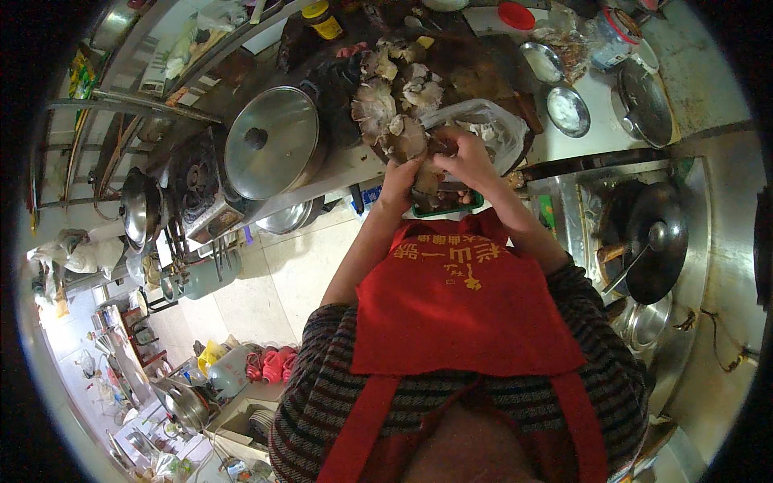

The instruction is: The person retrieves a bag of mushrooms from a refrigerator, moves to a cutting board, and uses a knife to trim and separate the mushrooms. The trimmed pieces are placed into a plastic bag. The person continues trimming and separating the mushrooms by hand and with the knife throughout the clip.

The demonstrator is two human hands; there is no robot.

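Note:
In the head view, my left hand point(401, 181) grips a greyish oyster mushroom piece point(406, 142) at the front edge of the worktop. Close beside it, my right hand point(468, 158) has its fingers bent around a small mushroom piece, partly hidden by the fingers. Beyond my hands lie several oyster mushroom clusters point(374, 102) on a dark board. A clear plastic bag point(513, 130) with pale torn pieces inside lies open by my right hand. Below my hands is a green-rimmed tray point(450, 211) holding brown, rounded things.
A large pan with a glass lid point(272, 145) stands to the left, beside a gas stove point(196, 175). Metal bowls point(567, 111) are at the back right. A black wok point(657, 241) with a ladle is at the right. A yellow-lidded jar point(323, 21) stands at the back.

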